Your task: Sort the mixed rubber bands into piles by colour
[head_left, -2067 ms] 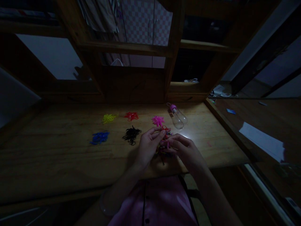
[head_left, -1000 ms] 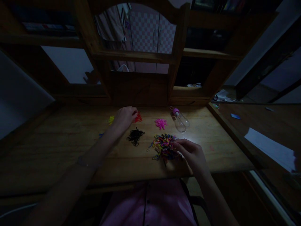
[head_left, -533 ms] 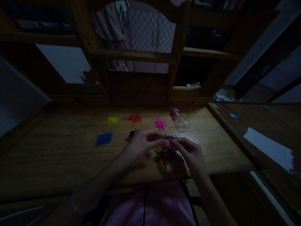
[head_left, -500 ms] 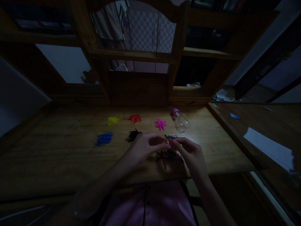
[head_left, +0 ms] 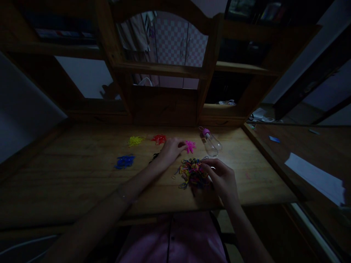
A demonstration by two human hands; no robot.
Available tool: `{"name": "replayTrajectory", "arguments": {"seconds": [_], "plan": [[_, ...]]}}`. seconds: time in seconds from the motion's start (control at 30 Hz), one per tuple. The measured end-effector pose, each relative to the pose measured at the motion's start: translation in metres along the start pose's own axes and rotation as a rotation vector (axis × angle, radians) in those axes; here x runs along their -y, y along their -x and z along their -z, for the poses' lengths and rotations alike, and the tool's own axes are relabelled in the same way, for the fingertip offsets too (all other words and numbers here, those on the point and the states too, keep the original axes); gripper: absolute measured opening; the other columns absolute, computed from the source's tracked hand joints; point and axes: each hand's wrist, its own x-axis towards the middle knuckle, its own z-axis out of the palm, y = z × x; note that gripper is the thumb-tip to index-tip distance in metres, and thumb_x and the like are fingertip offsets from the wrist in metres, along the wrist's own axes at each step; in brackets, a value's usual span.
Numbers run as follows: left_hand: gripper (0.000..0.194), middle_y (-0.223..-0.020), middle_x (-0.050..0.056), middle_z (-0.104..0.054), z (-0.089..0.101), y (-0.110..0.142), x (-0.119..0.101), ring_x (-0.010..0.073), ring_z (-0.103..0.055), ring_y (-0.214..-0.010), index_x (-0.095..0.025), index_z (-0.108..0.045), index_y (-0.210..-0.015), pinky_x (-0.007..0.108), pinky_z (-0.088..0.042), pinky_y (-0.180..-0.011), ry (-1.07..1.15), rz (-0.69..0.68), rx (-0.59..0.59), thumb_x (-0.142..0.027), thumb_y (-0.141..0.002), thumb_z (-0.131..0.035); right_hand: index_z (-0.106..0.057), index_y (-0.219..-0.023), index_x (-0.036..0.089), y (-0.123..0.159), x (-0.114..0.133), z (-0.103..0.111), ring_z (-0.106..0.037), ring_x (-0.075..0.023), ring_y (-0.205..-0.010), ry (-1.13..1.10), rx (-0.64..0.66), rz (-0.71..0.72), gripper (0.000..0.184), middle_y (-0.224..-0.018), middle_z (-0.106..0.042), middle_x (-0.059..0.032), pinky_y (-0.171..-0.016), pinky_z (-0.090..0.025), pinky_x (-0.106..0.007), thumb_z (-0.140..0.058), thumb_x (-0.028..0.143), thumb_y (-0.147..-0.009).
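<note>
On the wooden desk lies a mixed heap of thin coloured rubber bands (head_left: 193, 171). My right hand (head_left: 223, 179) is at the heap's right side, thumb and forefinger closed on bands there. Farther forward, my left hand (head_left: 173, 149) reaches to the left edge of a pink pile of bands (head_left: 190, 146). Its thumb and fingertips are pinched together; what is between them is too small to make out. A black pile (head_left: 154, 157) is partly hidden behind my left hand and wrist. Beyond them sit a red pile (head_left: 159, 139), a yellow pile (head_left: 135, 141) and a blue pile (head_left: 124, 161).
A clear bulb-shaped bottle (head_left: 213, 145) with a pink cap lies behind the heap, to the right. One loose band (head_left: 173, 177) rests left of the heap. Wooden shelving (head_left: 164, 104) rises at the desk's back. White paper (head_left: 315, 179) lies on the surface at right.
My left hand has moved away from my right hand, forward and left to the pink pile. The mixed heap is now more exposed. My right hand stays by it.
</note>
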Motion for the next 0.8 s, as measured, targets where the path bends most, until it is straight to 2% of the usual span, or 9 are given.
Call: {"name": "replayTrajectory", "arguments": {"seconds": [0.1, 0.23, 0.3, 0.4, 0.5, 0.7, 0.8], "plan": [[0.007, -0.076, 0.007, -0.070, -0.005, -0.012, 0.006, 0.0210, -0.063, -0.070, -0.018, -0.077, -0.079, 0.032, -0.047, -0.074, -0.013, -0.017, -0.017, -0.023, -0.075, -0.074, -0.069, -0.087, 0.021, -0.002, -0.004, 0.000, -0.067, -0.0203, -0.084, -0.103, 0.020, -0.018, 0.018, -0.088, -0.072, -0.0041, -0.075, -0.053, -0.031, -0.071, 0.037, -0.079], [0.018, -0.092, 0.008, -0.070, -0.010, 0.001, -0.012, 0.0194, -0.064, -0.076, -0.019, -0.075, -0.095, 0.031, -0.048, -0.076, 0.036, -0.044, -0.022, -0.028, -0.080, -0.070, -0.060, -0.086, 0.023, -0.001, -0.001, 0.002, -0.068, -0.0196, -0.083, -0.262, 0.039, -0.083, 0.026, -0.086, -0.071, -0.0013, -0.077, -0.054, -0.032, -0.077, 0.038, -0.075], [0.021, -0.094, 0.008, -0.071, -0.011, 0.011, -0.025, 0.0200, -0.066, -0.080, -0.020, -0.075, -0.098, 0.031, -0.050, -0.075, 0.198, -0.032, 0.054, -0.034, -0.084, -0.067, -0.056, -0.087, 0.024, -0.001, 0.001, 0.003, -0.069, -0.0196, -0.081, -0.290, 0.057, -0.115, 0.029, -0.084, -0.071, -0.0004, -0.076, -0.054, -0.032, -0.077, 0.039, -0.074], [0.025, -0.095, 0.009, -0.075, -0.011, 0.023, -0.042, 0.0228, -0.069, -0.086, -0.020, -0.075, -0.100, 0.033, -0.053, -0.077, 0.500, 0.032, 0.242, -0.038, -0.084, -0.067, -0.055, -0.091, 0.024, -0.002, 0.004, 0.004, -0.070, -0.0197, -0.078, -0.276, 0.088, -0.117, 0.030, -0.081, -0.071, -0.0002, -0.074, -0.054, -0.032, -0.076, 0.039, -0.076], [0.022, -0.095, 0.009, -0.076, -0.011, 0.030, -0.049, 0.0240, -0.070, -0.088, -0.021, -0.077, -0.098, 0.035, -0.054, -0.080, 0.608, 0.086, 0.337, -0.033, -0.080, -0.071, -0.054, -0.093, 0.025, -0.001, 0.005, 0.004, -0.071, -0.0206, -0.080, -0.260, 0.121, -0.103, 0.031, -0.081, -0.072, -0.0008, -0.075, -0.055, -0.032, -0.076, 0.040, -0.077], [0.015, -0.088, 0.008, -0.076, -0.013, 0.032, -0.043, 0.0235, -0.071, -0.084, -0.019, -0.078, -0.087, 0.036, -0.054, -0.081, 0.641, 0.123, 0.296, -0.026, -0.075, -0.074, -0.054, -0.096, 0.025, 0.002, 0.004, 0.003, -0.073, -0.0217, -0.077, -0.241, 0.146, -0.116, 0.033, -0.085, -0.075, -0.0026, -0.074, -0.057, -0.034, -0.075, 0.042, -0.077], [0.013, -0.087, 0.008, -0.077, 0.000, 0.032, -0.036, 0.0229, -0.071, -0.083, -0.021, -0.078, -0.086, 0.036, -0.054, -0.082, 0.531, 0.123, 0.205, -0.025, -0.075, -0.074, -0.056, -0.098, 0.024, 0.004, 0.004, 0.007, -0.074, -0.0226, -0.077, -0.224, 0.116, -0.118, 0.032, -0.088, -0.076, -0.0048, -0.073, -0.058, -0.035, -0.074, 0.042, -0.078]]}}
